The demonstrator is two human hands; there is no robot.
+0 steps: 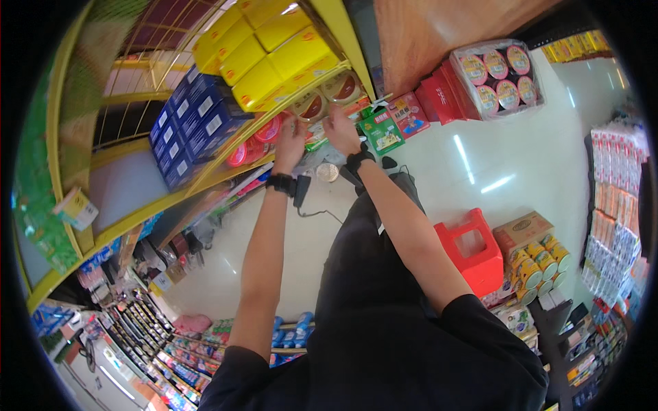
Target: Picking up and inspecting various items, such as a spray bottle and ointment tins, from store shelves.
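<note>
Both my hands reach in at the end of a yellow-framed shelf (205, 177). My left hand (291, 141) is beside red tubs with pink lids (267, 131), its fingers bent. My right hand (340, 129) is just below clear round containers with brown labels (342, 88), over green and orange packets (314, 139). Blur and the angle hide whether either hand grips anything. Above the hands, yellow boxes (277, 56) are stacked next to dark blue boxes (200, 123). A black strap with a device sits on each wrist.
On the floor by the right hand lie a green flat package (382, 132) and a red one (408, 114). A wrapped pack of round tubs (498, 77) stands beyond. A red plastic stool (473, 254), a cardboard box (523, 231) and yellow cans (540, 264) stand at right.
</note>
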